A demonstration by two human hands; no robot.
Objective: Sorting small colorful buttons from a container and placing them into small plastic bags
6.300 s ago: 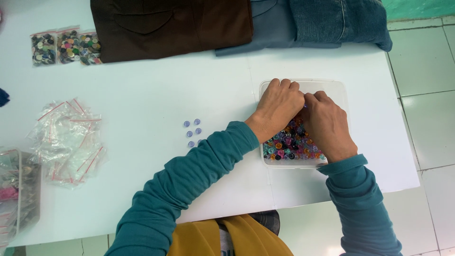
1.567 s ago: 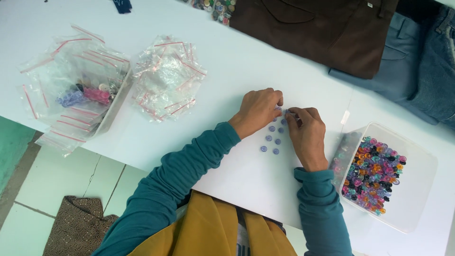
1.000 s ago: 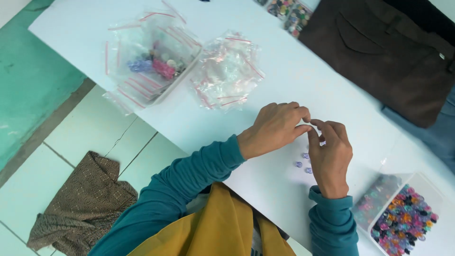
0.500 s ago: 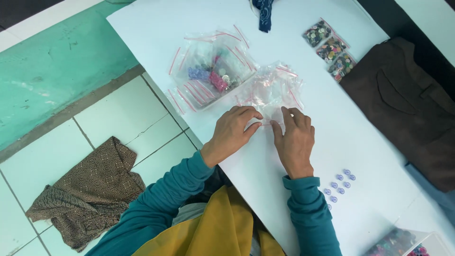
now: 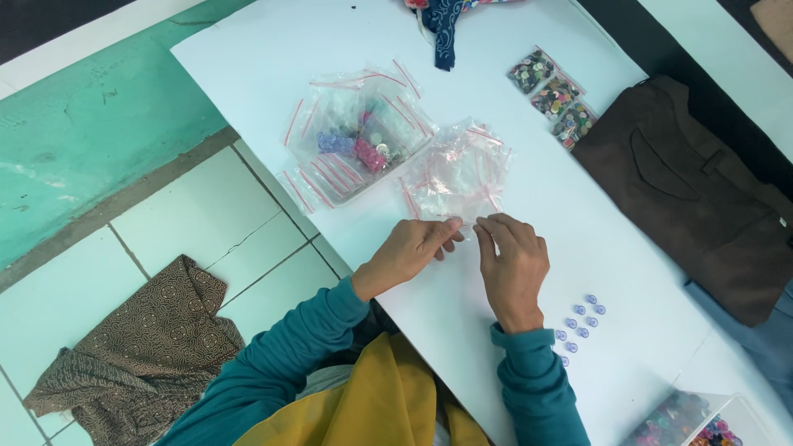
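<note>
Both hands sit mid-frame at the near edge of a loose pile of small clear zip bags with red seal strips (image 5: 459, 173) on the white worktop (image 5: 248, 49). Left hand (image 5: 409, 252): fingertips pinched shut on the lower edge of one bag. Right hand (image 5: 514, 263): fingertips meeting the same bag edge from the other side, pinched too as far as I can tell; the bag is see-through, so the exact contact is hard to read.

Upper centre: a clear tray (image 5: 326, 194) heaped with more zip bags, some holding blue and pink bits. Right of the right wrist: a cluster of small pale-blue buttons (image 5: 581, 322) loose on the worktop, apart from both hands. Bottom right corner: a clear box of mixed coloured buttons (image 5: 690, 417), partly cut off. Upper right: three filled button packets (image 5: 553, 95), a brown garment (image 5: 694, 190) beside them. A patterned cloth (image 5: 144, 351) lies on the tiled floor, lower left.

Step, judged: pulling one empty bag free of the pile and getting its mouth apart. Next move calls for separating a single bag, splitting the seal with both thumbs, and keeping it open near the blue buttons.
</note>
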